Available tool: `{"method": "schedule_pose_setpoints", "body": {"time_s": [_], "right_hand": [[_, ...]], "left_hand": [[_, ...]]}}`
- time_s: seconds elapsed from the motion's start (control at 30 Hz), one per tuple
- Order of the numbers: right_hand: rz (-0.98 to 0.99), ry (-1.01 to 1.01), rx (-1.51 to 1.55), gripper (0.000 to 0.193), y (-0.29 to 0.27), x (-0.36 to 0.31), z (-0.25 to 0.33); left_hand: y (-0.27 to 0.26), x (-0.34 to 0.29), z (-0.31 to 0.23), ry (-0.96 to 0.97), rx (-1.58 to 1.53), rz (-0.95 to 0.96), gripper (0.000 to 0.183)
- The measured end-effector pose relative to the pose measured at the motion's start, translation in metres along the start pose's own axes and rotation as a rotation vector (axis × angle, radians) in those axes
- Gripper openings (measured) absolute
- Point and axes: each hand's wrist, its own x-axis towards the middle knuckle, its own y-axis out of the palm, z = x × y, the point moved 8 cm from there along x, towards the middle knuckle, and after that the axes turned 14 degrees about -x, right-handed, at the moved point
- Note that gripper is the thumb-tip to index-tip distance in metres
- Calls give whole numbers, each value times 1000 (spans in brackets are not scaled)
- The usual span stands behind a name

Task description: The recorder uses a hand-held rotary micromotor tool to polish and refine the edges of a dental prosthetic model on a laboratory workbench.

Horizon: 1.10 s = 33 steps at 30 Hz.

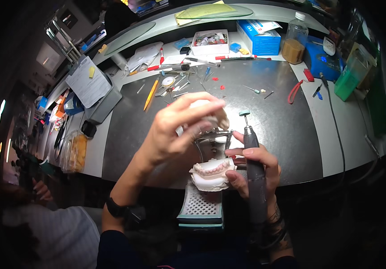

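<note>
My left hand (168, 127) is closed around an upper dental cast (221, 121), which is tilted up at the top of a metal articulator (215, 139). Its fingers hide much of that cast. The lower dental cast (210, 174), white with a row of pinkish teeth, sits at the near end of the articulator. In my right hand (270, 162) is a dark rotary handpiece (254, 175), pointing up and away. Its thin shank carries a green grinding wheel (245, 113), apart from both casts. My right thumb is beside the lower cast and appears to touch it.
A perforated bench pin (200, 207) juts out below the lower cast. Loose burs, a yellow pencil (151, 94) and red pens lie on the dark mat (287, 130). Behind stand a blue box (264, 42), a bottle (294, 40) and a blue control unit (320, 58). Another person's sleeve (63, 233) shows left.
</note>
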Motion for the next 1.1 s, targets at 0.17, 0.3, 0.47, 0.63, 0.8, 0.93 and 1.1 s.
{"method": "schedule_pose_setpoints", "body": {"time_s": [0.17,0.3,0.47,0.63,0.8,0.93,1.1], "right_hand": [[-112,72,61,60,-1,5,-3],[-138,141,184,59,3,20,0],[4,305,268,57,23,22,-11],[-89,392,510,57,26,25,-14],[-92,413,500,59,14,28,-20],[-23,328,421,58,35,25,-15],[-14,353,274,56,18,14,-21]], "left_hand": [[11,-17,-20,46,-8,71,48],[12,-26,-22,11,-110,161,33],[11,-33,-10,-130,-309,128,53],[-39,-38,-10,-33,5,-154,79],[-150,-13,-68,-13,-185,-620,73],[-140,-16,-68,11,-291,-534,78],[-28,-54,-27,33,-98,-353,37]]}}
